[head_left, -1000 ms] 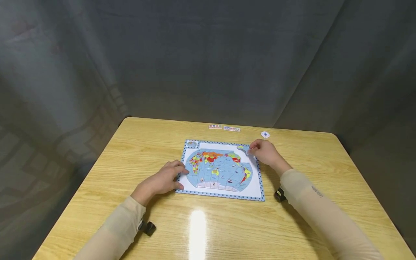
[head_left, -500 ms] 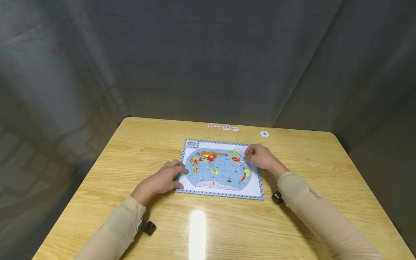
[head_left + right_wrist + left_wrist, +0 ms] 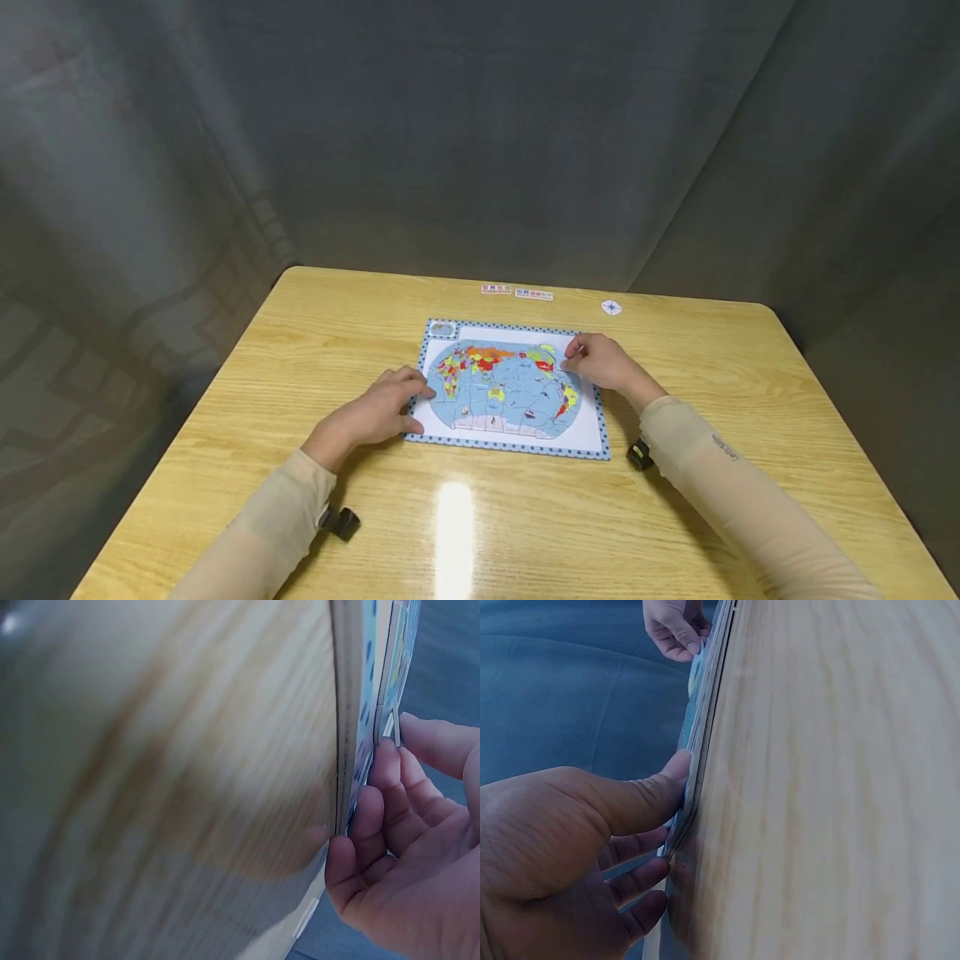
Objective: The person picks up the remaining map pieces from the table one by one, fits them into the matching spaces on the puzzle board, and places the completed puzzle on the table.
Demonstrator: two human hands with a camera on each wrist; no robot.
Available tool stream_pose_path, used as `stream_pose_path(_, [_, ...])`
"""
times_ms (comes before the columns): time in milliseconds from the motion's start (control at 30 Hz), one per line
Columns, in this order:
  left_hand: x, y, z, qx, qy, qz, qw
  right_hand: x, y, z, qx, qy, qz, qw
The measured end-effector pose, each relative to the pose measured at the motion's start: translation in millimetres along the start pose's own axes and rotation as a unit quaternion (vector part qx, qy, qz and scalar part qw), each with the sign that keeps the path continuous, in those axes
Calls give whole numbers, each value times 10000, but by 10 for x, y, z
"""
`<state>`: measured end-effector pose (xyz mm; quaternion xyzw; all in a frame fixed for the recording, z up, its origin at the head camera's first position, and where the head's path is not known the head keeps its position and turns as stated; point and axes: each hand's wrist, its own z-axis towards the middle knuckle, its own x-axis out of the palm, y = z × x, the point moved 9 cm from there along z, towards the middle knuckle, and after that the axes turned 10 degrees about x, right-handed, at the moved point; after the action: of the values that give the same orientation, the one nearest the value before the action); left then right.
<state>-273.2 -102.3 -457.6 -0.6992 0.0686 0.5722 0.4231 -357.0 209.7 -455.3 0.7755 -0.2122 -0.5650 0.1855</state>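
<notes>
A world map jigsaw puzzle [image 3: 495, 396] lies on the table in a white tray board with a blue dotted border [image 3: 517, 451]. At the map's upper right, my right hand [image 3: 603, 363] pinches a puzzle piece [image 3: 396, 724] between thumb and fingers. The piece stands slightly tilted over the map, and its other fingers touch the board's edge in the right wrist view. My left hand [image 3: 377, 407] rests at the board's left side, thumb and fingers spread and touching the edge. In the left wrist view, the left thumb [image 3: 656, 796] lies against the board's rim.
Two small printed title strips, one on the left [image 3: 496, 289] and one on the right [image 3: 534, 294], lie behind the board. A compass rose piece [image 3: 611, 307] lies to their right. The wooden table [image 3: 360, 321] ends at a dark grey curtain [image 3: 480, 150].
My right hand has moved left and slightly nearer with the puzzle piece, bringing it against the map's upper right part. It then stays still. The left hand holds its place.
</notes>
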Motion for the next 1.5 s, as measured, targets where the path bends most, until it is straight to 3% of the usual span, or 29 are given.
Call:
stream_pose_path(1033, [9,27,7,-148,43,-11,9999,22,36,39,-34,-28,-147,9999])
stream_pose_path(1500, [-6,4,1,-113,23,-17,9999,-59,47,33,-13,-240,-255,9994])
